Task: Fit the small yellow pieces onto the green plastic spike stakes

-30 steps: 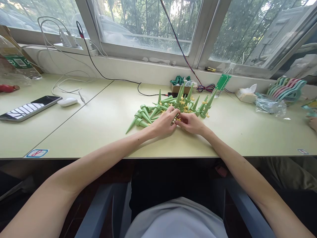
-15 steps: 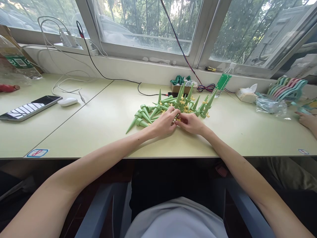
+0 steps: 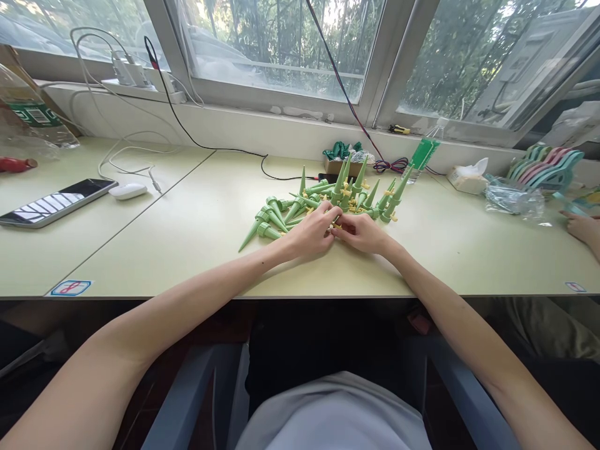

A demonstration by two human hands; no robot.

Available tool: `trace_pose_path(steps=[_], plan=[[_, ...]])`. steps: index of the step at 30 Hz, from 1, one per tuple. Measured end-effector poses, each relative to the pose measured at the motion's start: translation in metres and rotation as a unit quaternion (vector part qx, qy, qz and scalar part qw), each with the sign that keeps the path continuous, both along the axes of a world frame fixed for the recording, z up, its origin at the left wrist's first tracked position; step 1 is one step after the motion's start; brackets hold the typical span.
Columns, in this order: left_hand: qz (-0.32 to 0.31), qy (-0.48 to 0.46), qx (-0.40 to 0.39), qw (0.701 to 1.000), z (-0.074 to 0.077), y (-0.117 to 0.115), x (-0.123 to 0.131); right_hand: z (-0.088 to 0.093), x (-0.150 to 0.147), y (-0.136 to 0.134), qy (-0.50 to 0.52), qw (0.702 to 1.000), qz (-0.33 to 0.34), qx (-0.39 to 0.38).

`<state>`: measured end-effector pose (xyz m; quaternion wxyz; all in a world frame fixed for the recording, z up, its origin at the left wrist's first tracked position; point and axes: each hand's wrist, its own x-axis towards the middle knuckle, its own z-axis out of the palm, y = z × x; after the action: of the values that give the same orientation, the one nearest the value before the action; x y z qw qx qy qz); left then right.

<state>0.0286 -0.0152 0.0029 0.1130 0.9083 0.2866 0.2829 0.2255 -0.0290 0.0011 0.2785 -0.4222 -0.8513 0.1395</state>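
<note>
My left hand (image 3: 315, 230) and my right hand (image 3: 363, 232) meet near the front of a pile of green plant-watering spikes (image 3: 272, 215). Both hands have their fingers closed in a pinch. A green watering spike (image 3: 336, 219) shows in part between them, mostly covered by my fingers. A small bit of yellow is visible at my right fingertips. Spikes lie loose on the left of the pile. Behind my hands and to the right, several spikes with yellow valves (image 3: 394, 217) stand with their points up.
The pale table (image 3: 178, 256) carries a phone (image 3: 59, 201), a white mouse (image 3: 127, 192) and cables at left. Behind the pile are a small box (image 3: 334, 167) and a bottle (image 3: 424, 152). Tissues (image 3: 469, 178), coloured hangers (image 3: 546, 167) and another person's hand (image 3: 584, 226) are at right.
My hands stay pinched together in nearly the same spot. The view has shifted very slightly; the pile looks unchanged.
</note>
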Motion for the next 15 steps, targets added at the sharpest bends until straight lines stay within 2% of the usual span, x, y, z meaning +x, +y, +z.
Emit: trace_pose_path(steps=[15], plan=[[-0.019,0.001,0.001,1.0,0.0003,0.002,-0.0003,-0.0006,0.0001,0.0004,-0.004,1.0,0.0,-0.004]])
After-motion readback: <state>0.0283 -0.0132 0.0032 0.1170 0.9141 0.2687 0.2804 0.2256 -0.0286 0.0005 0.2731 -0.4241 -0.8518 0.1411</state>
